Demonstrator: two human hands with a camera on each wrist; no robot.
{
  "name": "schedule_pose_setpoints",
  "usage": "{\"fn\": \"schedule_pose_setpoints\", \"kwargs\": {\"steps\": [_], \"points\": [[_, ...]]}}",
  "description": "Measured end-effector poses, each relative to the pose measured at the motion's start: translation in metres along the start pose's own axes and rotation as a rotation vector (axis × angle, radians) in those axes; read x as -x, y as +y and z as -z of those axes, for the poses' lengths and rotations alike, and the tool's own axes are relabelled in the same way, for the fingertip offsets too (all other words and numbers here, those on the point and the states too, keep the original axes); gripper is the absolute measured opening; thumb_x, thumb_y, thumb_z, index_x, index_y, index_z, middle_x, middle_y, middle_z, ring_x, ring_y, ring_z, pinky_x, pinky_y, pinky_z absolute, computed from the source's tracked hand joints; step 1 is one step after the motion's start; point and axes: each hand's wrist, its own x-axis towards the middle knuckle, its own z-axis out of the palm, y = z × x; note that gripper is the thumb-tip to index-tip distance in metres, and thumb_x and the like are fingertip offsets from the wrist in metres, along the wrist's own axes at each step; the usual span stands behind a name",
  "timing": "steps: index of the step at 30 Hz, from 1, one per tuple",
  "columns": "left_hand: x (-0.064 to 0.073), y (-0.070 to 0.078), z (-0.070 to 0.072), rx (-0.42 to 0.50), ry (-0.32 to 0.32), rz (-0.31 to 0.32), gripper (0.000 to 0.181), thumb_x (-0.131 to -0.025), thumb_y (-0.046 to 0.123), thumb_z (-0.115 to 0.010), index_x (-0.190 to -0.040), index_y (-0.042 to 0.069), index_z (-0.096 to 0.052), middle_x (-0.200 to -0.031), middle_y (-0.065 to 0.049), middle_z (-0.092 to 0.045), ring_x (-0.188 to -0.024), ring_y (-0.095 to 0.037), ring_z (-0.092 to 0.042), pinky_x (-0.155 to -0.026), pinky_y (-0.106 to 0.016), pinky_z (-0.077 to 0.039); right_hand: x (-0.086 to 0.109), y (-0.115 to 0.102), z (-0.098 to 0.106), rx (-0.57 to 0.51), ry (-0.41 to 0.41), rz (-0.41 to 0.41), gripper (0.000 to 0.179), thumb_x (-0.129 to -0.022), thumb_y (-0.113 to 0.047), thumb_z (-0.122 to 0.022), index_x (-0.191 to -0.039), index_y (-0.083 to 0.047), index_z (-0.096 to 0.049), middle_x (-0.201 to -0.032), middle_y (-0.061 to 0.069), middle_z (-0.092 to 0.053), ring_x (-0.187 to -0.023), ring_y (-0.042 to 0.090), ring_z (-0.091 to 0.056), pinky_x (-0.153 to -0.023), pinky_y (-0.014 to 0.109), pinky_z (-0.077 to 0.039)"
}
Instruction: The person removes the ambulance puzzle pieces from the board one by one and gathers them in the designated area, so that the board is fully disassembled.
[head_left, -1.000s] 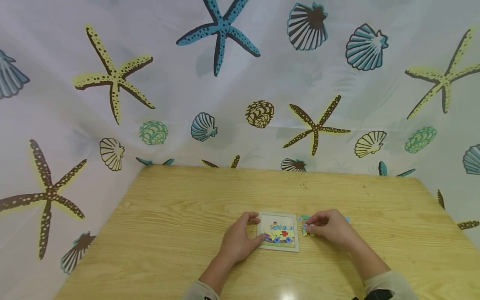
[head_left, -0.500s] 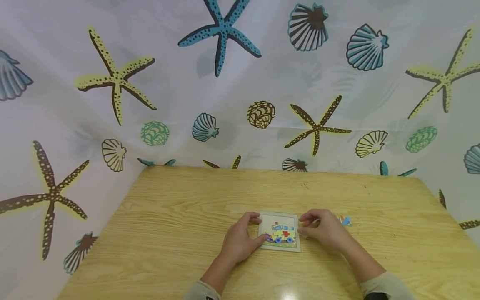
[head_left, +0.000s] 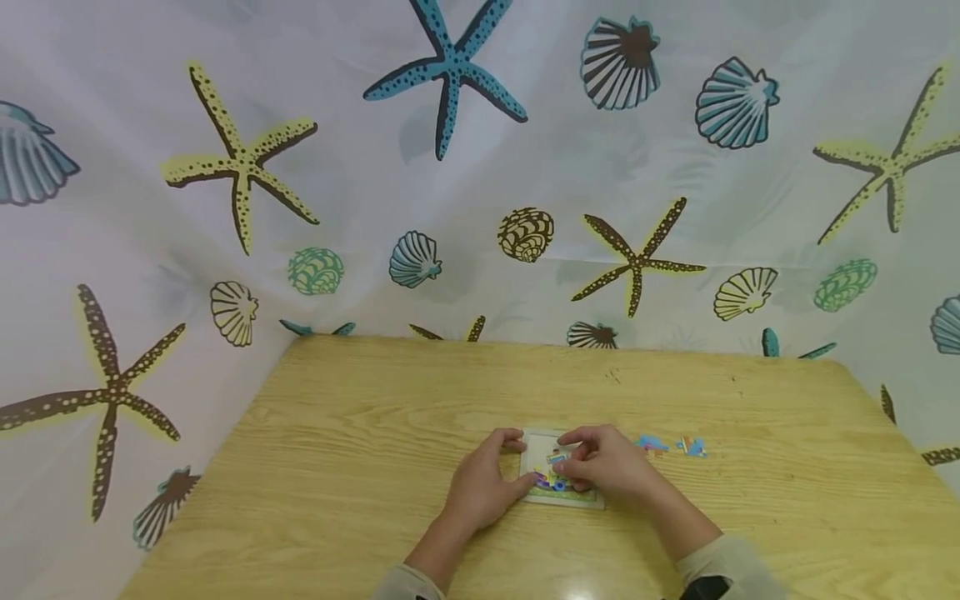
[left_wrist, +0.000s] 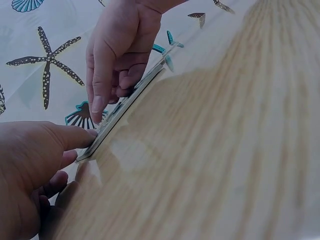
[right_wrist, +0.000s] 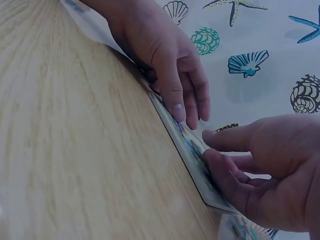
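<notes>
Wood table (head_left: 405,400) has a relaxed left hand (head_left: 480,483) resting on the puzzle (head_left: 538,452) around lower centre, right hand (head_left: 611,462) bent over it (can't tell if it's pinching anything), loose pieces (head_left: 692,447) lower right, so probably mid-fitting, next move wanting careful lining-up.

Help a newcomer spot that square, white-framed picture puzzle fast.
On the wooden table, find the person's left hand. It touches the left side of the square picture puzzle, set apart from the loose, multicoloured jigsaw pieces farther right by its pale frame.
</notes>
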Motion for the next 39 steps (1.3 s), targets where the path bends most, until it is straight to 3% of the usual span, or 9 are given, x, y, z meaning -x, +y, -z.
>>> {"fn": "schedule_pose_setpoints", "kwargs": {"steps": [5, 9, 13, 20, 24, 30, 39], "points": [[0.001, 0.000, -0.002, 0.006, -0.013, 0.001, 0.058, -0.086, 0.033, -0.079, -0.135, 0.016, -0.053, -0.125, 0.000, -0.070, -0.127, -0.031, -0.058, -0.106, -0.054, -0.044, 0.001, 0.000, -0.006, 0.141, 0.043, 0.001, 0.042, -0.087, -0.016, -0.078, -0.122, 0.003, -0.065, -0.076, 0.006, -0.062, -0.058, 0.013, -0.061, -0.055, 0.025, -0.052], [0.001, -0.001, 0.000, 0.001, -0.010, 0.012, 0.059, -0.086, 0.033, -0.079, -0.136, 0.016, -0.053, -0.126, 0.001, -0.069, -0.128, -0.031, -0.057, -0.106, -0.054, -0.044, 0.001, -0.005, -0.009, 0.170, 0.055, -0.006, 0.040, -0.085, -0.017, -0.080, -0.120, -0.001, -0.068, -0.094, 0.010, -0.064, -0.061, 0.012, -0.064, -0.057, 0.026, -0.055], [0.001, -0.001, 0.002, -0.004, -0.007, 0.011, 0.059, -0.086, 0.033, -0.079, -0.136, 0.016, -0.053, -0.127, 0.001, -0.069, -0.127, -0.031, -0.058, -0.106, -0.054, -0.044, 0.001, -0.008, -0.011, 0.123, 0.079, -0.014, 0.038, -0.084, -0.015, -0.080, -0.117, -0.002, -0.068, -0.108, 0.016, -0.062, -0.064, 0.014, -0.066, -0.060, 0.029, -0.058], [0.000, -0.001, 0.001, -0.011, 0.003, 0.003, 0.058, -0.085, 0.033, -0.080, -0.135, 0.016, -0.054, -0.125, 0.000, -0.070, -0.126, -0.030, -0.059, -0.105, -0.053, -0.045, -0.001, -0.006, -0.008, 0.010, 0.108, -0.044, 0.028, -0.088, -0.012, -0.076, -0.109, 0.001, -0.063, -0.091, 0.012, -0.070, -0.065, 0.016, -0.068, -0.060, 0.031, -0.059], [0.001, 0.000, 0.001, -0.015, 0.007, 0.001, 0.058, -0.085, 0.033, -0.080, -0.134, 0.016, -0.054, -0.124, 0.000, -0.070, -0.126, -0.030, -0.059, -0.105, -0.053, -0.046, 0.002, -0.002, -0.001, -0.063, 0.069, -0.015, 0.030, -0.093, -0.013, -0.071, -0.114, 0.004, -0.059, -0.087, 0.012, -0.071, -0.069, 0.018, -0.069, -0.063, 0.030, -0.060], [0.001, 0.003, 0.000, -0.011, 0.005, 0.000, 0.058, -0.086, 0.033, -0.079, -0.134, 0.015, -0.054, -0.125, -0.001, -0.070, -0.125, -0.031, -0.059, -0.105, -0.053, -0.046, 0.014, 0.002, 0.016, -0.164, 0.000, 0.008, 0.038, -0.097, -0.009, -0.064, -0.132, 0.006, -0.057, -0.094, 0.011, -0.061, -0.080, 0.018, -0.071, -0.075, 0.028, -0.061], [0.000, 0.002, -0.001, -0.025, 0.003, 0.012, 0.058, -0.086, 0.032, -0.080, -0.135, 0.015, -0.054, -0.125, 0.001, -0.070, -0.127, -0.030, -0.059, -0.106, -0.052, -0.046, 0.028, 0.012, 0.040, -0.225, -0.030, -0.004, 0.044, -0.095, -0.012, -0.067, -0.131, 0.011, -0.055, -0.095, 0.007, -0.069, -0.085, 0.017, -0.072, -0.081, 0.032, -0.061]]}}
